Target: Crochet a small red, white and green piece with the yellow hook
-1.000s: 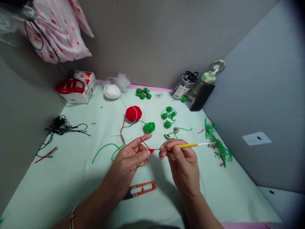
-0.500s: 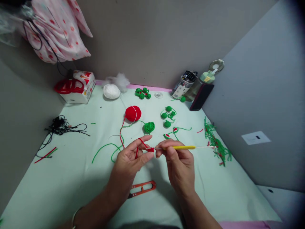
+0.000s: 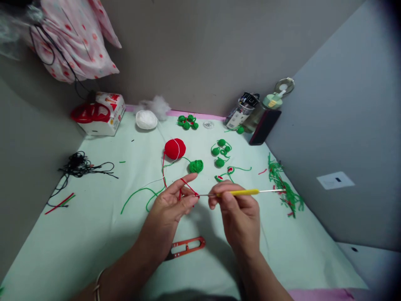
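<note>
My left hand [image 3: 169, 207] pinches a small piece of red crochet work [image 3: 196, 195] between thumb and fingers, with a red yarn strand stretched over the raised index finger. In my right hand [image 3: 239, 213] is a crochet hook [image 3: 242, 192] with a yellow handle, held like a pen. Its metal shaft points left and its tip meets the red work at the left fingertips. From the red yarn ball [image 3: 175, 149] a strand runs down to the left hand. Thread snips [image 3: 188, 246] with orange handles lie beneath the left wrist, their blade end partly hidden.
Beyond the hands are a green yarn ball [image 3: 196, 167], a white yarn ball [image 3: 146, 120] and several small green crocheted pieces [image 3: 220, 152]. Green yarn scraps [image 3: 286, 190] lie right, black cord [image 3: 78, 163] left. A phone [image 3: 265, 128] leans against a bottle [image 3: 272, 101] at the back right.
The right hand and hook have shifted slightly right. The left fingers have drawn closer over the red work, less of which shows, and a red loop now hangs at the hook's tip.
</note>
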Demonstrator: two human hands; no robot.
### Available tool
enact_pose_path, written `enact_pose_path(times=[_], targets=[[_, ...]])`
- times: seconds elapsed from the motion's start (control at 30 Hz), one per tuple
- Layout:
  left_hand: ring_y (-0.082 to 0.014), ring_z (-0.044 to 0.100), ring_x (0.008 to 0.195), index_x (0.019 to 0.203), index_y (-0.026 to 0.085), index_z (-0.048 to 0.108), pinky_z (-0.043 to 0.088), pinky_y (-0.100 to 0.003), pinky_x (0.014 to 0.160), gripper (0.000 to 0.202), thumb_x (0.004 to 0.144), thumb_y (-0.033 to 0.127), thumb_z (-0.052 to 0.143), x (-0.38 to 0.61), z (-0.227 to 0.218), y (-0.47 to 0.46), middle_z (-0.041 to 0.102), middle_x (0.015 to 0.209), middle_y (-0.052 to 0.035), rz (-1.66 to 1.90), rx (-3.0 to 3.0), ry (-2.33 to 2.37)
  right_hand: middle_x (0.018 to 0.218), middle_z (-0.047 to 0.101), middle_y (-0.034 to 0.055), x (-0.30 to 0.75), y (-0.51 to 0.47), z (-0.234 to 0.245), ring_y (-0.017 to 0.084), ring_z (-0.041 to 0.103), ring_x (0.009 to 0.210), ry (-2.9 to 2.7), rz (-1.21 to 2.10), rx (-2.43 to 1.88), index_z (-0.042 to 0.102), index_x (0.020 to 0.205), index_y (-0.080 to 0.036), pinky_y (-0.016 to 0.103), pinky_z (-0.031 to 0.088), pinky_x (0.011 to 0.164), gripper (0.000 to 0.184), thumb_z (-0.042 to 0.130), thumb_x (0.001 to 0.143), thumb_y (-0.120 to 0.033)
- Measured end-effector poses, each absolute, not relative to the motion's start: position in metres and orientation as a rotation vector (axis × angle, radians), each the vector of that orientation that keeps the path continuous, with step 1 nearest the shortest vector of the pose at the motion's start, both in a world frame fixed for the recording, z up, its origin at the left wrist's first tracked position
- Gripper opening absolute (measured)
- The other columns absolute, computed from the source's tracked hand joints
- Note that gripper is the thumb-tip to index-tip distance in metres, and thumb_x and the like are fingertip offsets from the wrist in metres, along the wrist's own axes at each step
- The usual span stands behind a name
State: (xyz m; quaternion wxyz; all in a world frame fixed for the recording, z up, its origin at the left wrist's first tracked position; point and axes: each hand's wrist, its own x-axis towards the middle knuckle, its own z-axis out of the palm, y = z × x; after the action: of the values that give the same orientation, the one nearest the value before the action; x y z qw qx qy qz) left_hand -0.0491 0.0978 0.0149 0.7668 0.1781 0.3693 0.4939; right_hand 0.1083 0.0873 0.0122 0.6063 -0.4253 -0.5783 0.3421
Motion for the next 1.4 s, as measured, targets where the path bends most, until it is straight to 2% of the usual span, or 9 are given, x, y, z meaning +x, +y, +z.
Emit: enact_pose_path(times=[0.13,0.2,0.33,0.5,0.83,0.97,1.1,1.23,1.4], targets=[[-0.0119,0.064,0.085,0.129,0.028,0.076,0.047,-0.025,0.086,0.051,0.080,0.021,0.090,-0.045,0.013,0.091,0.071,0.080,0.0025,1.092,0.432,0.784,0.107,0.076,0.0093,0.100,0.079,0.009,0.022,0.071,0.095,-1.698,0.352,-1.051,0.080,0.117,-0.027,0.035,0.059,0.077,0.033,0.064,0.097,-0.007],[-0.0110,0.061,0.078,0.130,0.027,0.075,0.045,-0.023,0.078,0.052,0.080,0.022,0.090,-0.044,0.012,0.091,0.069,0.076,0.0033,1.046,0.429,0.766,0.114,0.077,0.0099,0.100,0.076,0.007,0.022,0.072,0.100,-1.711,0.236,-1.013,0.077,0.125,-0.029,0.037,0.059,0.081,0.041,0.063,0.096,-0.003],[-0.0045,0.039,0.056,0.124,0.023,0.078,0.031,-0.020,0.058,0.045,0.080,0.023,0.089,-0.048,0.014,0.095,0.063,0.071,0.0052,0.985,0.446,0.762,0.101,0.081,0.0048,0.106,0.082,0.009,0.020,0.073,0.090,-1.441,0.649,-0.971,0.081,0.111,-0.031,0.033,0.060,0.075,0.028,0.065,0.099,-0.011],[-0.0029,0.029,0.053,0.118,0.024,0.081,0.029,-0.022,0.058,0.035,0.083,0.024,0.086,-0.055,0.018,0.097,0.065,0.081,0.0021,0.967,0.439,0.758,0.092,0.081,0.0038,0.112,0.088,0.014,0.015,0.071,0.070,-1.217,1.012,-0.915,0.078,0.102,-0.025,0.030,0.061,0.068,0.019,0.059,0.105,-0.027],[-0.0060,0.039,0.059,0.126,0.023,0.077,0.031,-0.020,0.059,0.043,0.085,0.028,0.086,-0.051,0.018,0.095,0.057,0.070,0.0040,0.979,0.430,0.731,0.111,0.078,0.0073,0.111,0.070,0.018,0.022,0.075,0.102,-1.974,0.132,-1.067,0.076,0.124,-0.029,0.033,0.063,0.083,0.036,0.066,0.097,-0.008],[-0.0020,0.022,0.050,0.114,0.018,0.082,0.024,-0.018,0.052,0.033,0.082,0.023,0.088,-0.053,0.021,0.098,0.049,0.063,0.0085,0.951,0.367,0.687,0.099,0.075,0.0046,0.113,0.077,0.015,0.018,0.070,0.085,-1.560,0.518,-0.987,0.077,0.116,-0.029,0.032,0.060,0.074,0.029,0.058,0.103,-0.012],[-0.0026,0.038,0.054,0.114,0.022,0.082,0.032,-0.017,0.055,0.031,0.083,0.022,0.087,-0.051,0.022,0.096,0.063,0.074,0.0042,1.020,0.440,0.744,0.091,0.076,0.0033,0.110,0.087,0.015,0.018,0.069,0.081,-1.320,0.848,-0.899,0.080,0.103,-0.027,0.033,0.058,0.071,0.020,0.061,0.103,-0.020],[-0.0115,0.060,0.081,0.113,0.025,0.083,0.045,-0.022,0.076,0.031,0.082,0.023,0.087,-0.047,0.021,0.091,0.073,0.089,-0.0016,1.022,0.540,0.776,0.094,0.081,0.0031,0.105,0.090,0.017,0.020,0.074,0.094,-1.346,0.813,-0.938,0.082,0.101,-0.028,0.035,0.061,0.083,0.019,0.066,0.100,-0.017],[-0.0070,0.041,0.059,0.121,0.025,0.080,0.030,-0.021,0.052,0.039,0.082,0.030,0.087,-0.046,0.018,0.092,0.067,0.082,0.0007,1.034,0.576,0.868,0.100,0.079,0.0056,0.106,0.081,0.016,0.020,0.074,0.092,-1.605,0.574,-0.997,0.080,0.114,-0.029,0.035,0.062,0.076,0.031,0.063,0.098,-0.008]])
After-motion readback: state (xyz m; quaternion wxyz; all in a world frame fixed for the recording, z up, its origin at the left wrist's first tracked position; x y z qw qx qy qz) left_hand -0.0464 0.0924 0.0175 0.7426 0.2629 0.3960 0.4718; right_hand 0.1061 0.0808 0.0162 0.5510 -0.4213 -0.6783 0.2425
